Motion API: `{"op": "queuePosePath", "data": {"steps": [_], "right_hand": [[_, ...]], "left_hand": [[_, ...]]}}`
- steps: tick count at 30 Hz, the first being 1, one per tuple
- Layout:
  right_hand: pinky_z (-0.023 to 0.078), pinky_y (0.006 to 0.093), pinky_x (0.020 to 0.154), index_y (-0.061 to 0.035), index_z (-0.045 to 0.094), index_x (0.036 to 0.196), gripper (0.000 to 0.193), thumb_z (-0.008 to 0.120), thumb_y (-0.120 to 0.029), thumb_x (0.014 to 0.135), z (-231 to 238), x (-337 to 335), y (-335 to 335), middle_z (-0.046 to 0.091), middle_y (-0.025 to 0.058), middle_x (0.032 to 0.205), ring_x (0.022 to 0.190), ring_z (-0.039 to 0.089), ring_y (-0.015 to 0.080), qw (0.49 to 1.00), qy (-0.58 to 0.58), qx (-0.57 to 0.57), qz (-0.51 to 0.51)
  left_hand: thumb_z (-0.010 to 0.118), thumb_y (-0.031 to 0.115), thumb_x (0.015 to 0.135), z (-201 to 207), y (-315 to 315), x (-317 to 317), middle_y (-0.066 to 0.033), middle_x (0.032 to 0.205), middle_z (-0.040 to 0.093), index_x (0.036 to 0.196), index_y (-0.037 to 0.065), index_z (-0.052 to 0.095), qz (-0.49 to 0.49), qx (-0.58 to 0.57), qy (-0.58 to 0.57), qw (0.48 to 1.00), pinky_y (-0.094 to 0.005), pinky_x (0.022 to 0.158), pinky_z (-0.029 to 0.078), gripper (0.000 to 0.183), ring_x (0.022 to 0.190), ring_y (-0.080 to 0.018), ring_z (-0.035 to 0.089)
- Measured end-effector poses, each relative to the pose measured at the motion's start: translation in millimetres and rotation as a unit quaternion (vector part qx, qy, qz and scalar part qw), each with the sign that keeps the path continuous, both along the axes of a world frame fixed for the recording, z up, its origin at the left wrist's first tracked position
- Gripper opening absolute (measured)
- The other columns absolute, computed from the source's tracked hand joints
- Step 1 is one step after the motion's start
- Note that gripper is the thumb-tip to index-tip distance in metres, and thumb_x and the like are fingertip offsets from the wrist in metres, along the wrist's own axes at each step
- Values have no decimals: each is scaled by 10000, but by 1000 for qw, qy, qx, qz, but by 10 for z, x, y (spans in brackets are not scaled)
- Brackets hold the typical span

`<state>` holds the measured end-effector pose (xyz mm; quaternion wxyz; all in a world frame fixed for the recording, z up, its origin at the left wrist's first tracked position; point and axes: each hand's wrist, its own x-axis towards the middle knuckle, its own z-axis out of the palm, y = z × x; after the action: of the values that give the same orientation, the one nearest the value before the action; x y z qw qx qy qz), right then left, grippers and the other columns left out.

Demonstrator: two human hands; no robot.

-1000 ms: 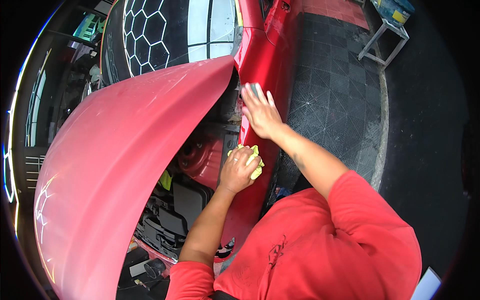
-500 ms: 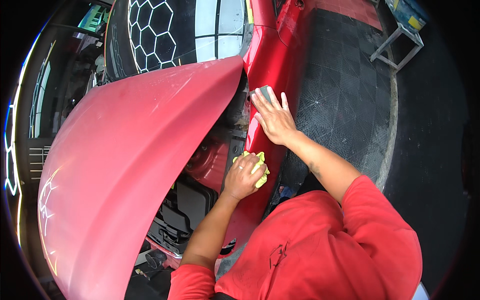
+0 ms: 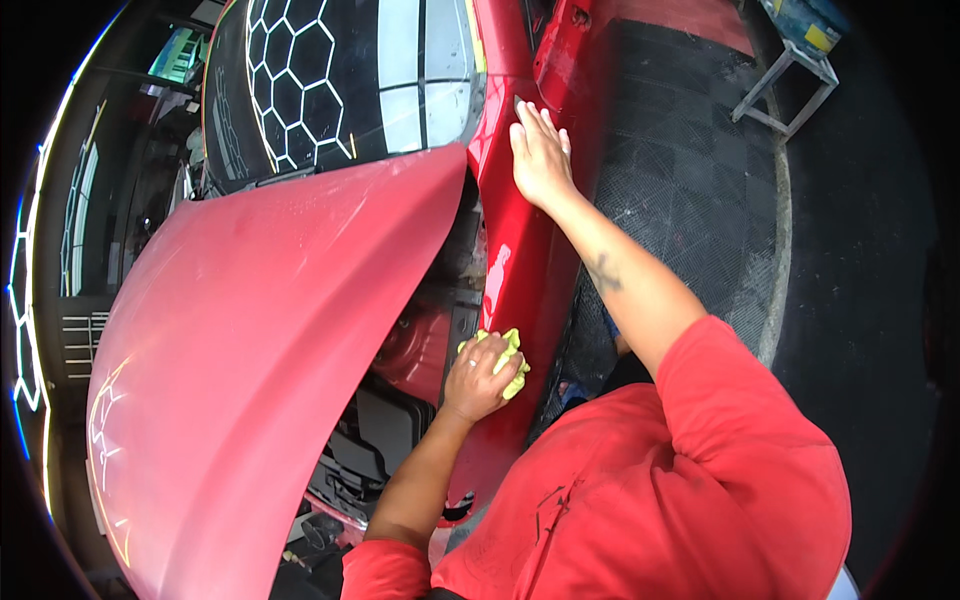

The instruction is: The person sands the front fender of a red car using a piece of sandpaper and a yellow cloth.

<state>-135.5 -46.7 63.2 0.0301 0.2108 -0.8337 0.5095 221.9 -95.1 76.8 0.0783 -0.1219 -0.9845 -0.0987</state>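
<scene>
My left hand (image 3: 476, 378) is closed round a crumpled yellow cloth (image 3: 513, 365), which rests on the red fender (image 3: 510, 415) beside the engine bay. Farther along the car's side, my right hand (image 3: 543, 165) lies with its fingers stretched out on the glossy red bodywork near the windshield's base. Beneath those fingertips is a thin grey pad (image 3: 518, 102); just a sliver of it shows, the rest covered by the hand. A pale reflection (image 3: 497, 275) shines on the fender between my two hands.
The dull red hood (image 3: 260, 350) sits raised at left, with black engine parts (image 3: 365, 435) showing beneath its edge. Behind it is the windshield (image 3: 310, 90). Dark textured floor tiles (image 3: 680, 190) run along the car's right, and a metal stand (image 3: 790, 95) stands far right.
My right hand has slid forward along the fender, away from me, with the grey pad under it. The left hand still grips the cloth in about the same spot. The view has shifted slightly.
</scene>
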Motion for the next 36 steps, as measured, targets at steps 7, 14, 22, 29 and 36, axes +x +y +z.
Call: {"op": "queuePosePath", "data": {"steps": [7,14,22,29,36], "right_hand": [[122,627,1349,51,248,1719,697,452,-311,1160,-248,1088,-87,175,286,1814,1701,148,425,995,-2,70,70],[103,622,1358,-11,228,1740,715,305,-466,1194,-185,-433,-328,201,235,1822,1700,167,385,997,-78,-5,-14],[47,649,1350,-5,139,1758,725,389,-372,1185,-125,659,-6,110,234,1842,1716,87,381,990,-60,66,104],[126,653,1344,9,275,1722,689,398,-394,1176,-306,6,-8,243,237,1810,1695,190,394,995,9,94,45],[200,647,1333,9,319,1702,669,426,-377,1165,-120,-239,233,284,225,1797,1680,235,391,968,66,241,32]], "left_hand": [[885,208,756,-97,-40,-1,-134,1298,659,1176,172,744,2,4,8,1000,-559,1098,505,444,1288,-365,650],[863,200,783,-3,-16,-52,-134,1282,675,1183,144,740,4,24,-9,1000,-550,1105,515,423,1283,-347,650],[890,242,765,-54,-18,41,-107,1296,682,1154,183,768,22,9,-7,1000,-547,1084,505,412,1282,-344,657],[887,240,765,-51,-8,8,-95,1284,674,1150,203,775,26,1,-18,999,-534,1081,508,403,1292,-330,652],[801,254,870,3,15,-56,-102,1269,694,1170,191,767,23,-9,-16,1000,-522,1086,527,309,1265,-320,673]]}}
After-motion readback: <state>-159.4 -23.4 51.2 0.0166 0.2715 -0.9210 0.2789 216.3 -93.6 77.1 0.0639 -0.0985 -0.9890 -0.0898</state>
